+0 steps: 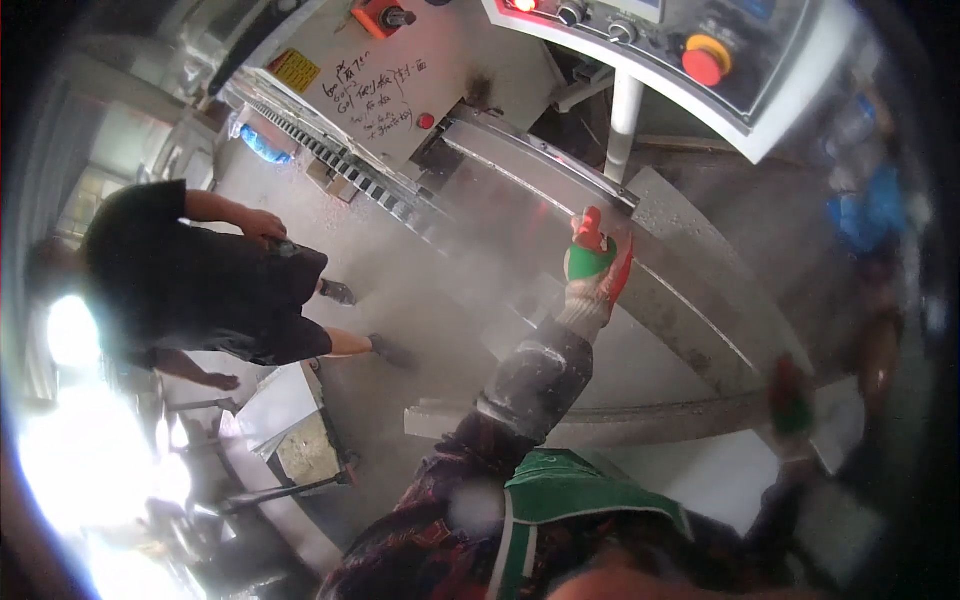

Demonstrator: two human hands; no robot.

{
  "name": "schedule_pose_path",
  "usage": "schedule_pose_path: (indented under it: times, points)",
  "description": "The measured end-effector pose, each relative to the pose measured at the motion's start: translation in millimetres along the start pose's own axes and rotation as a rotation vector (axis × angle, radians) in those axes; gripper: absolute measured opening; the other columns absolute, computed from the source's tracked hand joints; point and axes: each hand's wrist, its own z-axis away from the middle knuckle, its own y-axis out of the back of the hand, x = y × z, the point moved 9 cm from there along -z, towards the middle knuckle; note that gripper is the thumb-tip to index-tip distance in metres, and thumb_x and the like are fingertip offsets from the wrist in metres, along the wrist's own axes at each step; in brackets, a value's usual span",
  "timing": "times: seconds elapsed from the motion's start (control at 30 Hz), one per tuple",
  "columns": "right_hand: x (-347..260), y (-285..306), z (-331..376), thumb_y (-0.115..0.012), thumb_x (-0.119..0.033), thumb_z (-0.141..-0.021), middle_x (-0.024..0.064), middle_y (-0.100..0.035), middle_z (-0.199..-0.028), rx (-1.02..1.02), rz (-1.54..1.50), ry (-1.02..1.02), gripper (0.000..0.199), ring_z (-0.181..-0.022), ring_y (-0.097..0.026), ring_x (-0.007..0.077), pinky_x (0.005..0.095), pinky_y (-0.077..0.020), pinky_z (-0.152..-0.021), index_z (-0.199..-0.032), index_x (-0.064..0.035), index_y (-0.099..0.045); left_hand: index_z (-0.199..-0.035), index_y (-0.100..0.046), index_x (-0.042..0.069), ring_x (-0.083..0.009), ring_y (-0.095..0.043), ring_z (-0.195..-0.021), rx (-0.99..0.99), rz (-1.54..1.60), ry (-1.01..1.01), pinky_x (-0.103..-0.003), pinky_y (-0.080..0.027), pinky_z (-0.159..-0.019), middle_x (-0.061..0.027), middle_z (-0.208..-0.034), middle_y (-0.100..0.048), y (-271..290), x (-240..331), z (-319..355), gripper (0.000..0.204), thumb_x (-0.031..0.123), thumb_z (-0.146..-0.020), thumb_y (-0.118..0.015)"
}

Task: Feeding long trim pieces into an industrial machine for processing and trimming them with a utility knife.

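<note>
Both gloved hands reach onto the long metal bar lying across the machine table, left hand far, right hand near, apparently steadying it, though neither grip is clear.

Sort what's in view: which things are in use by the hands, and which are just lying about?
In use: left hand, gloved, on the metal rail; right hand, gloved, at the light panel.
Lying about: control panel, toothed rack, another person, floor slab.

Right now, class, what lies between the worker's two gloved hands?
In the head view, a long grey metal plate slants between the left hand and right hand; nothing else shows there.
</note>
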Motion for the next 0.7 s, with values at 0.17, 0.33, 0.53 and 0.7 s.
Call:
schedule_pose_path:
  times: [0.17,0.33,0.53,0.7]
  points:
    - [-28,-34,-22,-0.061,-0.018,-0.098,0.0109,-0.058,-0.144,-0.011,0.560,0.067,0.050,-0.129,-0.055,0.0332,0.0439,-0.0421,-0.110,-0.147,-0.0104,-0.051,-0.113,-0.058,0.013,-0.0160,-0.058,-0.099,-0.081,-0.268,-0.171,-0.034,-0.057,-0.085,-0.0001,-0.108,-0.056,4,43,-24,0.017,0.020,-0.100,-0.065]
    - [-88,-70,-29,-0.063,-0.026,-0.097,0.0138,-0.060,-0.140,-0.019,1.148,0.306,0.052,-0.120,-0.060,0.0377,0.0479,-0.0464,-0.104,-0.145,-0.0092,-0.052,-0.118,-0.059,0.011,-0.0171,-0.058,-0.105,-0.061,-0.002,-0.002,-0.038,-0.057,-0.089,-0.0003,-0.111,-0.058,0,43,-39,0.020,0.020,-0.101,-0.064]
    - [-165,-120,-47,-0.068,-0.026,-0.093,0.0172,-0.060,-0.137,-0.031,0.845,0.369,0.053,-0.119,-0.060,0.0399,0.0498,-0.0470,-0.102,-0.142,-0.0110,-0.055,-0.105,-0.065,0.014,-0.0158,-0.063,-0.087,0.020,-0.576,-0.329,-0.034,-0.057,-0.080,0.0012,-0.097,-0.061,25,96,-73,0.011,0.011,-0.095,-0.071]
    - [-174,-155,-62,-0.070,-0.024,-0.092,0.0165,-0.062,-0.135,0.042,0.947,0.519,0.048,-0.118,-0.062,0.0376,0.0463,-0.0492,-0.099,-0.138,-0.0119,-0.059,-0.110,-0.065,0.014,-0.0145,-0.060,-0.080,-0.177,-0.505,-0.233,-0.034,-0.054,-0.066,0.0026,-0.095,-0.062,37,156,-126,0.023,0.013,-0.091,-0.077]
